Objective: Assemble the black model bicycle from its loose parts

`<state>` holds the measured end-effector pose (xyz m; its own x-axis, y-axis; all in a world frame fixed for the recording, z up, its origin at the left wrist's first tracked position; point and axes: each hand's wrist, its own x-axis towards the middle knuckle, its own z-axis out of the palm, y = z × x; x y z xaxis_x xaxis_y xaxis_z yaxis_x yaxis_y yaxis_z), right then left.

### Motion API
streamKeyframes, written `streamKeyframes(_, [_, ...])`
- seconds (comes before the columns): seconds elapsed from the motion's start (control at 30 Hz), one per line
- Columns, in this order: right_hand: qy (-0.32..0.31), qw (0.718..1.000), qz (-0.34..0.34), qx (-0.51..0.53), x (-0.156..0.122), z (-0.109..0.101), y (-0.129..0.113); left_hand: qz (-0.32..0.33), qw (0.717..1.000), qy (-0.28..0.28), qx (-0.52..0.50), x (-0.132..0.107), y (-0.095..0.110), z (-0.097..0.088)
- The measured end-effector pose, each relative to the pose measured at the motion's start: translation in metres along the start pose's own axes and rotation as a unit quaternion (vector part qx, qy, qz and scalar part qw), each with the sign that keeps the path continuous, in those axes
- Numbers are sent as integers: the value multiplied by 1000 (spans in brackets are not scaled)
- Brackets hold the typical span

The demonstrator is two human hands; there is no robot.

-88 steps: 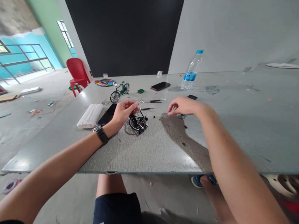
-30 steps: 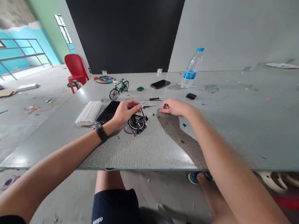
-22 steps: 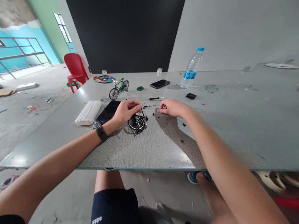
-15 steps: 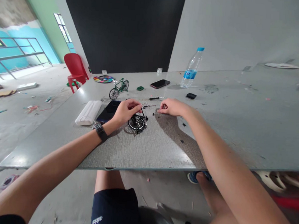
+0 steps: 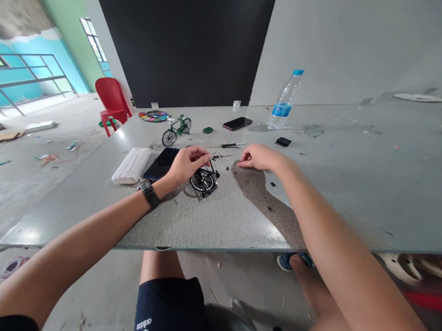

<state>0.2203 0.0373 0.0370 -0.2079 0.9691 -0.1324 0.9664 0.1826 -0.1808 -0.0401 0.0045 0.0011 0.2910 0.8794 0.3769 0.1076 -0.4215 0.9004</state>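
Observation:
My left hand (image 5: 188, 164) is closed on a black model bicycle (image 5: 204, 181), its fingers and thumb around the upper frame. One spoked wheel stands on the table below the hand, and part of the bicycle is hidden behind the fingers. To the right, my right hand (image 5: 257, 157) is at the tabletop with fingertips pinched together; whatever may be between them is too small to make out. A small screwdriver (image 5: 230, 145) lies just beyond, between the two hands. Small black pieces, one of them a dark bit (image 5: 273, 184), lie near my right forearm.
A green model bicycle (image 5: 176, 131), a small green case (image 5: 208, 130), a phone (image 5: 238, 123), a water bottle (image 5: 284, 102) and a black case (image 5: 283, 141) stand or lie farther back. Beside my left wrist are a white power bank (image 5: 131, 166) and a dark tablet-like slab (image 5: 159, 165).
My right hand has shifted very slightly right, its fingertips staying low at the table. The left hand keeps its hold on the black model bicycle.

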Motion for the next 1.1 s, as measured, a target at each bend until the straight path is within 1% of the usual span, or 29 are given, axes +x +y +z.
streamKeyframes(0.23, [-11, 1000, 12, -11, 1, 0, 7, 1, 1000, 1, 5, 0, 1, 0])
streamKeyframes(0.43, [-1, 1000, 5, 3, -3, -3, 2, -3, 1000, 1, 4, -1, 1, 0])
streamKeyframes(0.57, [40, 999, -5, 16, -5, -7, 2, 0, 1000, -2, 6, 0, 0, -1])
streamKeyframes(0.67, [75, 997, 15, 7, -4, -9, 9, 1, 1000, -5, 3, 0, -1, -1])
streamKeyframes(0.73, [79, 996, 29, 0, -3, -10, 14, 0, 1000, -5, 0, 0, -2, -1])
streamKeyframes(0.8, [72, 997, 25, 1, -3, -10, 17, -4, 1000, -4, -1, 0, -1, -1])
streamKeyframes(0.93, [37, 999, -12, 12, -2, -6, 12, -6, 1000, -4, -2, -1, 1, -1])
streamKeyframes(1.1, [5, 1000, -21, 12, -1, -2, 9, -11, 1000, -1, -3, -1, 1, -1])
